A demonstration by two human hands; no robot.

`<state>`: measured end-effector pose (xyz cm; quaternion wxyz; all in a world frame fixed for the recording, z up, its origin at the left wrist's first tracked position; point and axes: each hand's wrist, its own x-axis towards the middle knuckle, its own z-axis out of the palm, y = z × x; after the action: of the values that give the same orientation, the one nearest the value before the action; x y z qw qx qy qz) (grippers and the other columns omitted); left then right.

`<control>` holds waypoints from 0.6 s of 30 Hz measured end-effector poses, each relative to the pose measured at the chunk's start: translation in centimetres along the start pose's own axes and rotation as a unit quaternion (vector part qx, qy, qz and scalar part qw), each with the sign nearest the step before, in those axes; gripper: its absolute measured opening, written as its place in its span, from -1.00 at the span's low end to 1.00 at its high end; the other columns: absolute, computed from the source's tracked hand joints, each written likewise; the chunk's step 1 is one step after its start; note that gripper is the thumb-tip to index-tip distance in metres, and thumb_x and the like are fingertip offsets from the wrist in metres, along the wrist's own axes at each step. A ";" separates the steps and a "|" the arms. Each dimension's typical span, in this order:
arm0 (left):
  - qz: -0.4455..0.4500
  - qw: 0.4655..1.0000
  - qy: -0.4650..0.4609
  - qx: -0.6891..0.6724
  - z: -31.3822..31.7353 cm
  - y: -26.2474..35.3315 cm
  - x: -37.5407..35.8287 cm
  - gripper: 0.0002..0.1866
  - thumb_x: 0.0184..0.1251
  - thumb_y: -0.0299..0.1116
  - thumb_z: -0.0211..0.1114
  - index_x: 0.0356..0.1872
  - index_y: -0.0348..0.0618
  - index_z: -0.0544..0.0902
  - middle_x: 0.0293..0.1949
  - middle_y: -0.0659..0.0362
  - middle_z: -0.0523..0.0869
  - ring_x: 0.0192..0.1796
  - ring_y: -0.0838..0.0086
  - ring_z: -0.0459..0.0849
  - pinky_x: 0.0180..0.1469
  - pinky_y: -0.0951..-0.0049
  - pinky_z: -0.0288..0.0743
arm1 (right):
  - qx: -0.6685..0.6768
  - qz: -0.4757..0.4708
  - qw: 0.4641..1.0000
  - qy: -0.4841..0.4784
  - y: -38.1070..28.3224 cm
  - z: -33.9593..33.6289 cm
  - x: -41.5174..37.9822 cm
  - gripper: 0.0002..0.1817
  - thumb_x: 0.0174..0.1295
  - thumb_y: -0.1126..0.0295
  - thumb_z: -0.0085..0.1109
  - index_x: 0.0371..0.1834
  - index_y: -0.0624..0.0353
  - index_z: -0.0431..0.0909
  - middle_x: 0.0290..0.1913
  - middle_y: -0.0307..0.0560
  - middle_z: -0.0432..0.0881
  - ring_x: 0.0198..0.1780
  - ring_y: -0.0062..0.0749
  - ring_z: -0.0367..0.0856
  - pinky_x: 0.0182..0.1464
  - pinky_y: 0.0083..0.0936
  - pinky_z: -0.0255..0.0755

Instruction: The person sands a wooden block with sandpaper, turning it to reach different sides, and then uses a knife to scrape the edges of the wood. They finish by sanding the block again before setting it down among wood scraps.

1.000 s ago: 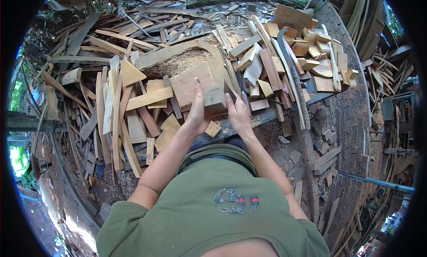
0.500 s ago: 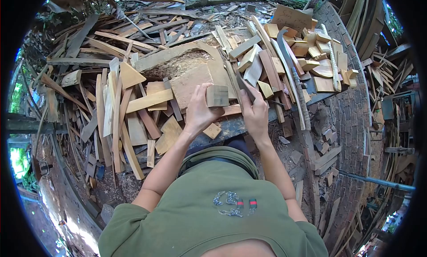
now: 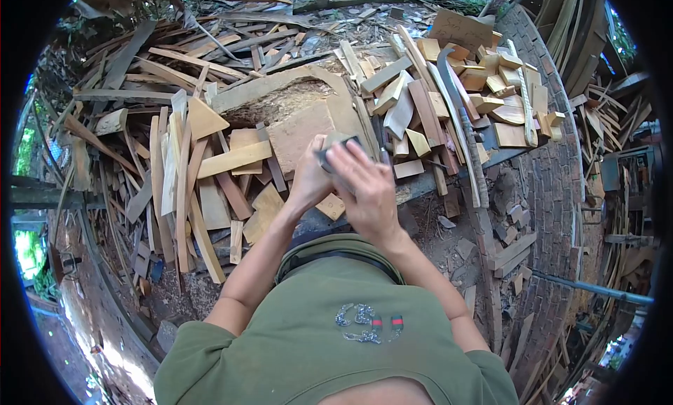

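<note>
Wooden block (image 3: 341, 136) clasped in curled left hand (image 3: 310, 172), at near side of worn timber slab (image 3: 298, 135). Dark sheet (image 3: 324, 160), possibly sandpaper, covered against block by right hand's (image 3: 368, 194) extended fingers; whether pinched cannot be told. Offcuts (image 3: 494, 82) heaped far right.

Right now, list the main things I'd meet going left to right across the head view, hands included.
Triangular wood piece, left hand, right hand, dark curved strip, blue pipe.
</note>
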<state>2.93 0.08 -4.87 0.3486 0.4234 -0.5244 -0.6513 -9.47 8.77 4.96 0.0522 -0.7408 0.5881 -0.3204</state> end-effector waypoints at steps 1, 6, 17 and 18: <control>0.029 0.997 -0.012 0.064 1.0 3.0 -1.5 -0.33 -0.15 -0.25 0.53 0.04 -0.33 0.49 -0.04 -0.11 0.59 0.00 0.09 0.63 0.07 0.19 0.50 | 0.019 0.031 0.999 0.025 1.7 0.5 1.1 -0.56 0.32 0.34 0.15 0.28 0.10 0.54 0.29 -0.11 0.57 0.38 -0.20 0.44 0.22 -0.37 0.19; 0.204 0.938 -0.026 0.280 1.3 5.0 -2.3 -0.35 -0.22 -0.26 0.55 -0.02 -0.28 0.50 -0.12 -0.08 0.58 -0.01 0.10 0.63 0.05 0.21 0.49 | 0.009 0.072 0.996 0.057 1.5 0.0 0.6 -0.59 0.37 0.28 0.09 0.27 0.06 0.55 0.28 -0.10 0.58 0.37 -0.20 0.45 0.21 -0.35 0.20; 0.081 0.954 -0.017 0.290 1.9 4.3 -1.6 -0.40 -0.21 -0.11 0.47 -0.11 -0.24 0.53 -0.14 -0.08 0.64 -0.03 0.01 0.62 0.04 0.11 0.51 | 0.046 0.072 0.996 0.025 3.1 -0.3 0.2 -0.62 0.40 0.28 0.07 0.24 0.04 0.57 0.24 -0.09 0.61 0.35 -0.24 0.48 0.20 -0.35 0.25; 0.054 0.932 -0.038 0.357 1.7 4.9 -1.9 -0.40 -0.21 -0.10 0.46 -0.11 -0.22 0.54 -0.14 -0.07 0.64 -0.03 0.01 0.62 0.04 0.10 0.52 | 0.053 0.073 0.996 0.013 3.4 -0.5 -0.1 -0.62 0.40 0.27 0.07 0.25 0.03 0.57 0.24 -0.09 0.61 0.34 -0.25 0.48 0.20 -0.35 0.26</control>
<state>2.12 1.41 0.38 0.1893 0.4658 -0.7573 -0.4169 -12.57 7.96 3.80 0.1070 -0.6877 0.6237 -0.3559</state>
